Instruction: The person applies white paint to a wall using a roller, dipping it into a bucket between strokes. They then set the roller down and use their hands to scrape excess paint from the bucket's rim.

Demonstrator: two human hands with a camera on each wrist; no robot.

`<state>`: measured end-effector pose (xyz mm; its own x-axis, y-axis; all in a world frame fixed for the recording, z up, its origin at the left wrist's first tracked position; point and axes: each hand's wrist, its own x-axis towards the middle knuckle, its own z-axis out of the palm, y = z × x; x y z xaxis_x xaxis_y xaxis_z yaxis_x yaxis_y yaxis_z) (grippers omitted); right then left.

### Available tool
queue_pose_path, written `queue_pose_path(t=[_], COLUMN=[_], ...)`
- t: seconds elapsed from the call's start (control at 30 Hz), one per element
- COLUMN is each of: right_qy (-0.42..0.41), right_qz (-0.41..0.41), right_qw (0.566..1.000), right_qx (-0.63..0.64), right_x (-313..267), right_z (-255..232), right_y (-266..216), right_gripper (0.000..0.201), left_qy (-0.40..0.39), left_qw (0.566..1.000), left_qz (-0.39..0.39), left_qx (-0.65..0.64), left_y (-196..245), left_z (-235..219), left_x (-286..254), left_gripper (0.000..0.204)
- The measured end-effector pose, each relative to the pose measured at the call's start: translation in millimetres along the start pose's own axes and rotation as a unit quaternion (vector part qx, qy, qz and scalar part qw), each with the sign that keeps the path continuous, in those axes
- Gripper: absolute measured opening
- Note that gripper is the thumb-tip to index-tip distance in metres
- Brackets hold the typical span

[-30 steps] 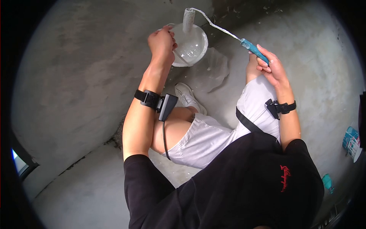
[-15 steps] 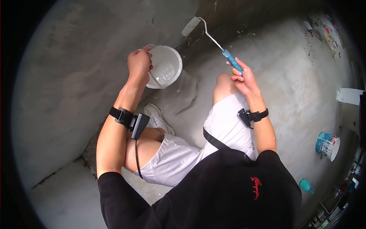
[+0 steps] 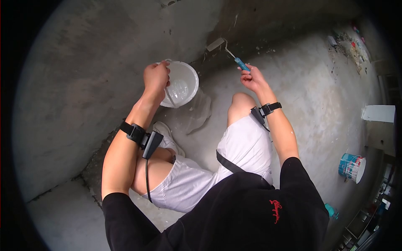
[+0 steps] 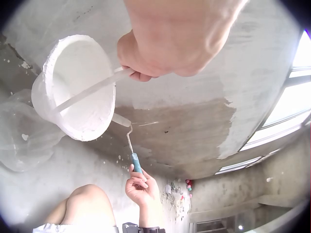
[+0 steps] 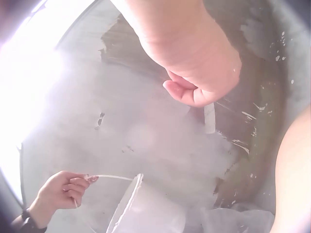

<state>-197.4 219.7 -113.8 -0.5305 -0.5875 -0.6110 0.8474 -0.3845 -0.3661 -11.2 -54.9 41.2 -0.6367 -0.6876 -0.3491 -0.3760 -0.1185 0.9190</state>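
A white bucket [image 3: 184, 83] with clear-looking wet contents hangs tilted from its handle, which my left hand [image 3: 156, 78] grips. In the left wrist view the handle [image 4: 92, 89] crosses the mouth of the bucket [image 4: 48, 97]. My right hand [image 3: 253, 78] holds the blue grip [image 3: 241, 64] of a paint roller, its pale roller head [image 3: 215, 44] at the wall near a darker patch. In the right wrist view my right hand [image 5: 194, 73] hides the blue grip, and the roller head [image 5: 209, 118] shows below it.
Clear plastic sheeting [image 3: 199, 113] lies on the floor beside the bucket. To the right stand a blue and white paint bucket [image 3: 351, 167] and a teal object [image 3: 331, 211]. Debris [image 3: 354, 48] lies at the upper right. My bent knee [image 3: 243, 104] is below the roller.
The roller has moved away from above the bucket to the wall, with my right arm reaching farther forward. The bucket appears farther left after the head view shifted; my left hand still grips its handle.
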Motion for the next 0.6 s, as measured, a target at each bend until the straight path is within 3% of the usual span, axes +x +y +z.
queue_pose_path(t=[0.2, 0.6], right_qy=[0.025, 0.022], right_qz=[0.049, 0.053], right_qw=[0.997, 0.996], right_qx=[0.052, 0.073], right_x=[28, 48], right_z=[6, 9], right_y=[0, 0], right_gripper=[0.036, 0.036], left_qy=[0.001, -0.009], left_qw=[1.000, 1.000], left_qz=[0.000, -0.002], left_qx=[0.011, 0.007], left_y=[1, 0], left_z=[1, -1], left_x=[-2, 0], left_gripper=[0.019, 0.020])
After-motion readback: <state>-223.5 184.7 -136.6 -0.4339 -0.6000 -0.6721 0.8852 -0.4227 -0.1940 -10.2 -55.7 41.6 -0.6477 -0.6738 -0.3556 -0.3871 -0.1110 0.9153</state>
